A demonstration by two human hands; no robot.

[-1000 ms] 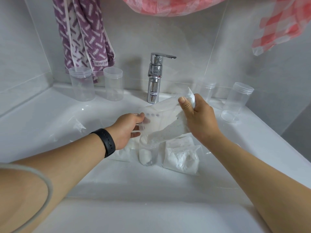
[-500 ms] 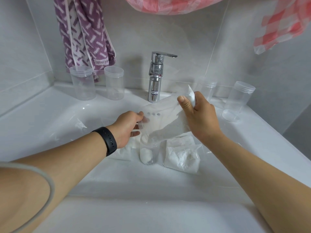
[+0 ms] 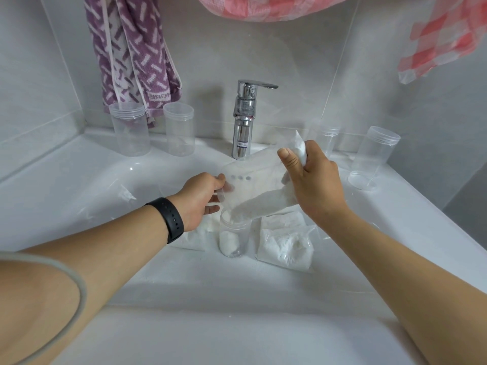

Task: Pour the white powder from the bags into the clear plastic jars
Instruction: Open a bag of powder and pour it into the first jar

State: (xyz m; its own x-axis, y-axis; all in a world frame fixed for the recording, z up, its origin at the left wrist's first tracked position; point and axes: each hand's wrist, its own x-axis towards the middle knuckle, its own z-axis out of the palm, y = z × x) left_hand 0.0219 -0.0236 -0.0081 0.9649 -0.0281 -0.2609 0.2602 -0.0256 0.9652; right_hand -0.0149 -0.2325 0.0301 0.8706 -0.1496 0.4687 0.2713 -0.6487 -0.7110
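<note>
A limp, slippery bag [image 3: 259, 184] of white powder is held tilted over the open jar [image 3: 233, 237] in front of the tap [image 3: 243, 119], its mouth edge pinched by the left hand [image 3: 201, 200] and its bunched rear corner gripped by the right hand [image 3: 315, 184], the two places judged best for holding it.

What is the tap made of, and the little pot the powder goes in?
The tap looks like shiny chromed metal: it mirrors its surroundings. The jar under the bag seems clear, slightly cloudy plastic: the powder shows through its wall.
</note>
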